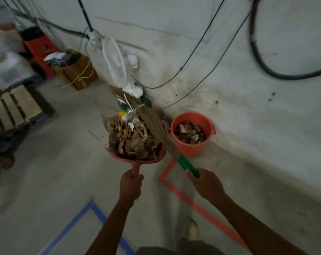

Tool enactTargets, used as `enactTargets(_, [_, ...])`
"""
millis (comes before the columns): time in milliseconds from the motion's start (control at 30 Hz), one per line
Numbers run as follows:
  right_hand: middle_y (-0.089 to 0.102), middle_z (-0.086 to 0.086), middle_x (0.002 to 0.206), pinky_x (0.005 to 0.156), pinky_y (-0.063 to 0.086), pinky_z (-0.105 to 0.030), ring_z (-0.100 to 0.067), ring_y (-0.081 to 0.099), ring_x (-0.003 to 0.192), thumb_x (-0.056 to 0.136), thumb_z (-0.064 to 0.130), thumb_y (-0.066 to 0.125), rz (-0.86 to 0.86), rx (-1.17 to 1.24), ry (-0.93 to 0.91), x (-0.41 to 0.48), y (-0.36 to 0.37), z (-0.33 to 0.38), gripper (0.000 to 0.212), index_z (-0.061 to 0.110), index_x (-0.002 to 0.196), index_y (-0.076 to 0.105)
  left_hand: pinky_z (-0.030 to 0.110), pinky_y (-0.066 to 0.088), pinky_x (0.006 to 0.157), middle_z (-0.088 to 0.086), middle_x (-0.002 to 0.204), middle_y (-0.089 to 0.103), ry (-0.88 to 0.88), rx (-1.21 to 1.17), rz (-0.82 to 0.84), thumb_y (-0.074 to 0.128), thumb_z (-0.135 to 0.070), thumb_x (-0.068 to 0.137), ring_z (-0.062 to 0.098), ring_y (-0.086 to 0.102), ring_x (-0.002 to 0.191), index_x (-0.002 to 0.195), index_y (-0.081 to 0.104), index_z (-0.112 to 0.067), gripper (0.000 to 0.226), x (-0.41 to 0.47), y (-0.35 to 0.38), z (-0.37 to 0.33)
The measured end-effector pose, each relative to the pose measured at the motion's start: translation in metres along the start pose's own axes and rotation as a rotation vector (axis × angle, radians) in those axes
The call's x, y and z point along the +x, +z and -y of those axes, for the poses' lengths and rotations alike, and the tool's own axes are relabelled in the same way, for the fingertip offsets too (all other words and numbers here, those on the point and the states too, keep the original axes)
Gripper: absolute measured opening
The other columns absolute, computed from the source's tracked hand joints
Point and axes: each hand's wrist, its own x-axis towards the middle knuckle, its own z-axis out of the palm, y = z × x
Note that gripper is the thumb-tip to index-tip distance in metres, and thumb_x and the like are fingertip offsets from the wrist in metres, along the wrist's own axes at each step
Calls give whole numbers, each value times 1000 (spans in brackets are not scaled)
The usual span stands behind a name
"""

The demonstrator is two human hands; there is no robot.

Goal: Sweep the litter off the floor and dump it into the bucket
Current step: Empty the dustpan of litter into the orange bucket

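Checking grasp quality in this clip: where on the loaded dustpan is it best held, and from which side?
Grip the dustpan by its straight handle, coming from the rear, nearest the person, as the left hand does. Heaped litter covers the tray and the broom lies across it, so the rim probably offers no clear hold.

Left hand: holds the handle of a pink dustpan.
Dustpan: piled high with litter, brown leaves and paper.
Right hand: holds the green handle of a broom.
Broom: its straw lies across the litter.
Bucket: orange, on the floor by the wall, with litter inside.
Floor: red tape and blue tape.
Back: white fan.
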Motion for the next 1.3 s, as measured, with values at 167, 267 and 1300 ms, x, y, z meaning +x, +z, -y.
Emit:
enactTargets(167, [58, 2, 67, 50, 37, -30, -15, 56, 58, 98, 64, 43, -30, -37, 92, 55, -36, -20, 48, 23, 75, 53, 31, 38, 47, 5, 54, 49, 16, 82, 128, 61, -2, 81, 19, 43, 47, 70, 49, -8, 17, 56, 52, -47])
enactTargets(267, [58, 2, 65, 50, 40, -30, -15, 58, 57, 98, 65, 42, -50, -29, 168, 86, -49, -32, 50, 23, 75, 54, 30, 40, 45, 6, 56, 52, 12, 127, 209, 61, -2, 84, 20, 46, 46, 74, 52, -7, 14, 94, 82, -73])
enactTargets(1300, [62, 3, 73, 48, 43, -22, -9, 59, 56, 104, 54, 42, 222, -138, 611, 516, 2, -147, 38, 21, 86, 51, 25, 44, 53, 16, 67, 57, -404, 603, 734, 76, -55, 80, 20, 56, 54, 85, 68, -9, 47, 488, 427, -141])
